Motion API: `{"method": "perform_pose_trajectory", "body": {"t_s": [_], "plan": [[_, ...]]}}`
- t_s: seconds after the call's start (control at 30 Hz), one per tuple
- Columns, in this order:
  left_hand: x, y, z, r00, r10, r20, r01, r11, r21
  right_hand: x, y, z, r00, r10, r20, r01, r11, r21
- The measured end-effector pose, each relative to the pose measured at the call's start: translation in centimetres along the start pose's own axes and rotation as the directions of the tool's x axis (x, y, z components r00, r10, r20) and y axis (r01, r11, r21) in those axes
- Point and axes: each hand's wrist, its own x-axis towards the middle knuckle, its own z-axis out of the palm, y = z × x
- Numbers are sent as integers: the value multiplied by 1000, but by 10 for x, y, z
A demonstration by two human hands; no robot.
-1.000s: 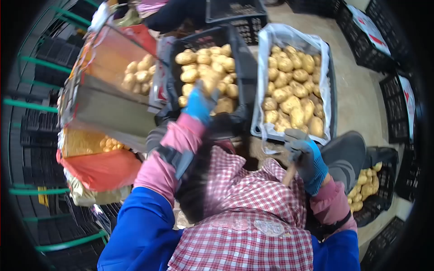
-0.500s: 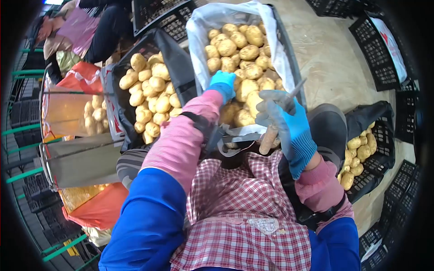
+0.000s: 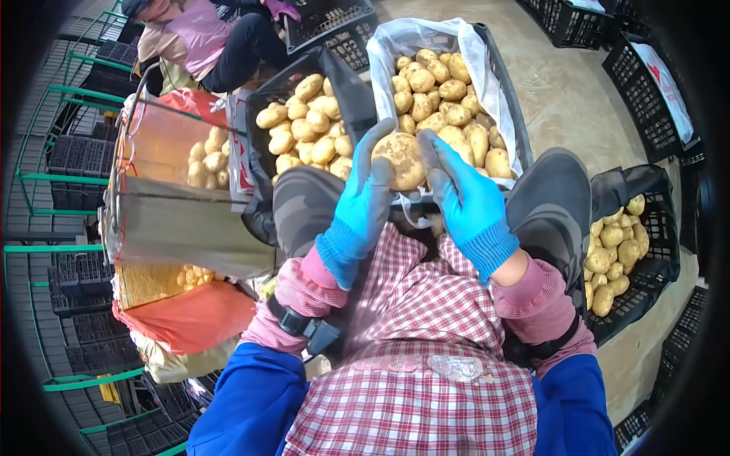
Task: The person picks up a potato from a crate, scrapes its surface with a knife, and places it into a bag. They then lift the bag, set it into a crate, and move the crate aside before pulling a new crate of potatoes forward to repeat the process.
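Observation:
A large round potato (image 3: 400, 162) with brown patches is held up between both gloved hands, over the front of a white-lined crate (image 3: 517, 99) of potatoes. My left hand (image 3: 360, 199), in a blue and grey glove, grips its left side. On its right side press the fingers of my right hand (image 3: 461, 196), in a matching glove. Another crate with a black liner (image 3: 350, 95), also full of potatoes, stands just left of the white-lined one. A strap with a dark device (image 3: 319, 334) is on my left wrist.
A black crate of potatoes (image 3: 661, 220) stands by my right knee. At left are a framed bag stand (image 3: 190, 220) and an orange-red bag (image 3: 205, 319). A person (image 3: 205, 38) sits at the upper left beside a black crate (image 3: 334, 30). More black crates (image 3: 639, 91) line the right.
My left hand has come back from the white-lined crate and now holds a potato with my right hand. The dark pointed thing near my right hand no longer shows. The view has shifted left.

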Motion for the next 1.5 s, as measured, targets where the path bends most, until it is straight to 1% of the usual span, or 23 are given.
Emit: {"method": "perform_pose_trajectory", "body": {"t_s": [0.1,0.13,0.23,0.27,0.37,0.4,0.5,0.53,0.63,0.67,0.77,0.87,0.93,1.0,1.03,1.07,1.13,1.2,1.3,1.33,1.37,1.43,1.5], "plan": [[-22,-12,5,983,107,-150,-107,994,6,-11,-25,0,991,84,100,-65,981,-183],[-29,-14,7,979,66,-193,-83,993,-81,-18,-28,8,992,75,98,-52,974,-223],[-42,-30,10,941,143,-306,-137,990,41,-33,-51,20,973,153,172,-75,917,-392],[-45,-32,8,934,147,-325,-156,988,-4,-36,-44,25,983,87,161,-20,924,-382],[-55,-14,7,947,21,-320,-99,969,-228,-31,-34,26,990,54,134,-7,945,-328],[-56,-17,5,937,59,-343,-129,974,-186,-31,-37,28,991,52,126,-5,938,-347],[-62,-14,-2,938,18,-346,-112,961,-253,-42,-50,40,983,10,184,63,919,-389],[-63,-14,-6,941,35,-336,-115,968,-221,-37,-53,37,975,20,223,74,910,-409],[-64,-21,-17,945,90,-315,-122,989,-83,-26,-39,35,981,33,189,40,927,-372],[-65,-29,-21,944,116,-308,-125,992,-7,-25,-32,38,981,-43,188,120,898,-423],[-64,-33,-31,933,227,-279,-167,960,224,-25,-51,29,929,-72,363,235,872,-429],[-64,-34,-40,934,293,-206,-194,898,395,-19,-55,27,909,86,407,158,834,-528],[-62,-36,-42,935,322,-146,-196,816,544,-21,-52,31,927,60,369,130,874,-468],[-66,-30,-33,963,153,-222,-138,987,83,-20,-50,31,937,36,347,120,901,-418],[-67,-27,-30,973,57,-225,-95,982,-162,-19,-50,30,938,28,345,120,909,-399],[-66,-27,-32,977,-26,-210,-57,923,-381,-20,-49,30,940,20,341,118,918,-378],[-63,-26,-35,976,-168,-139,8,664,-747,-8,-31,26,956,116,269,-34,955,-294],[-64,-32,-42,1000,-6,-23,-13,674,-739,-5,-19,26,950,171,262,-124,975,-185],[-68,-35,-43,994,43,-96,-69,955,-289,-14,-30,25,935,83,344,-59,995,-78],[-66,-37,-36,980,147,-133,-163,979,-120,-13,-31,28,951,7,309,19,997,-80],[-64,-38,-32,956,253,-150,-247,967,57,-13,-30,29,951,12,309,23,994,-108],[-61,-42,-30,973,145,-182,-149,989,-8,-13,-28,31,952,26,307,25,987,-161],[-61,-42,-29,979,32,-203,-54,993,-103,-19,-28,35,950,-69,305,120,981,-153]]}}
